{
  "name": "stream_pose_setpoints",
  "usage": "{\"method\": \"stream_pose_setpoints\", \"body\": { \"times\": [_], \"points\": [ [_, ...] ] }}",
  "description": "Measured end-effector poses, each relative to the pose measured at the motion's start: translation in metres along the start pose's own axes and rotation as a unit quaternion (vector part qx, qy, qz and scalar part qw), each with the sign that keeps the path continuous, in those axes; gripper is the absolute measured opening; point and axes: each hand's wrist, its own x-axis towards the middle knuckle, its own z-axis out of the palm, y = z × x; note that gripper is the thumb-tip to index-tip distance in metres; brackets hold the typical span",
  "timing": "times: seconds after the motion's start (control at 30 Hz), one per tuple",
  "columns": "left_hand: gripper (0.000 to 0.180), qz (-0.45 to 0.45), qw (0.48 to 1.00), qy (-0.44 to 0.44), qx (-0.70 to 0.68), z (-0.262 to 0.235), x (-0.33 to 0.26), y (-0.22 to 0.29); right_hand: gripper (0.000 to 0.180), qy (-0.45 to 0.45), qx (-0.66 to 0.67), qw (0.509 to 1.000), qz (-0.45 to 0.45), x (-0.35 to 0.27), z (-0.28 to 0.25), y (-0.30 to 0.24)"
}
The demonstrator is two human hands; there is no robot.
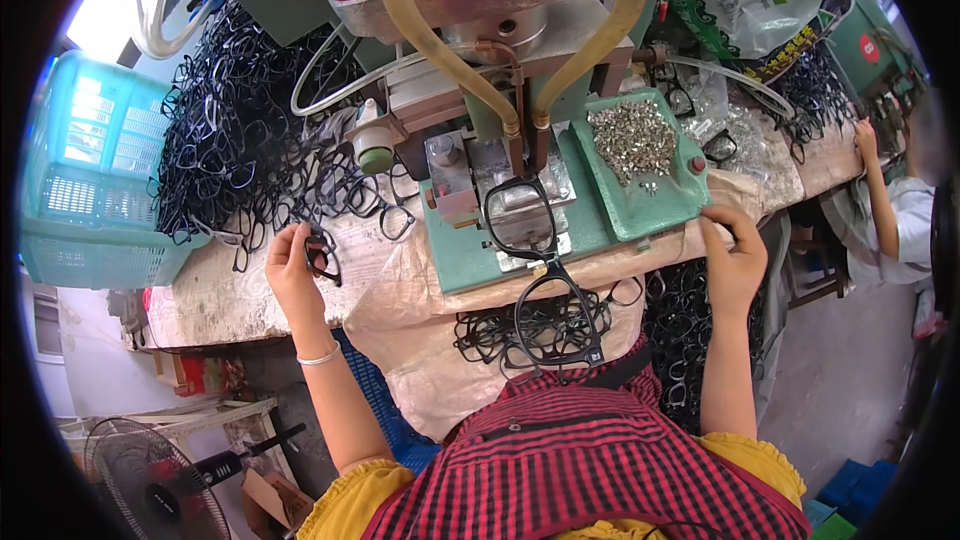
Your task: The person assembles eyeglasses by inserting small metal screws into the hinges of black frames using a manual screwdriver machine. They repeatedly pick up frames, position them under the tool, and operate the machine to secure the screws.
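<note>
My left hand (296, 275) pinches a black eyeglass frame (322, 258) at the left front of the bench, beside a large heap of black eyeglass frames (225, 110). My right hand (735, 255) is at the front right corner of a green tray (655, 223) of small shiny metal pieces (632, 143). Its thumb and fingertips are bent together; whatever they hold is too small to make out. Between my hands, another black eyeglass frame (552, 256) rests at the bench machine (505, 35), one rim beneath its two copper-coloured prongs (528, 152), the other toward me.
Several frames lie on brown paper (405, 360) at my lap. Two yellowish hoses (400, 10) arch over the machine. Stacked turquoise baskets (90, 170) stand left, above a black fan (155, 485). Another person's arm (880, 190) reaches to frames at the far right.
</note>
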Motion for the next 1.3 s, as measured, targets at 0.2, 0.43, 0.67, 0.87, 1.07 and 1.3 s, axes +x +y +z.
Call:
{"method": "stream_pose_setpoints", "body": {
  "times": [0.2, 0.43, 0.67, 0.87, 1.07, 1.3],
  "points": [
    [0.009, -0.052, 0.967, -0.163, -0.191, 0.041, -0.001, 0.008, 0.015, -0.107, 0.175, 0.962, -0.181, 0.052, 0.085, -0.108],
    [0.004, -0.089, 0.964, -0.062, -0.242, 0.063, -0.053, -0.013, 0.03, -0.138, 0.361, 0.922, -0.004, 0.033, 0.118, -0.112],
    [0.02, 0.283, 0.905, -0.182, -0.259, 0.099, -0.072, 0.118, 0.039, -0.18, 0.448, 0.874, 0.055, 0.03, 0.114, -0.129],
    [0.019, 0.43, 0.868, -0.197, -0.152, 0.124, -0.064, 0.133, 0.042, -0.206, 0.441, 0.872, 0.055, 0.021, 0.095, -0.15],
    [0.013, 0.51, 0.78, -0.345, 0.11, 0.144, -0.109, 0.112, 0.034, -0.002, 0.091, 0.994, -0.053, 0.061, 0.068, -0.038],
    [0.02, 0.526, 0.764, -0.351, 0.131, 0.144, -0.108, 0.102, 0.012, -0.071, -0.164, 0.976, -0.128, 0.039, 0.045, -0.007]
  ]
}}
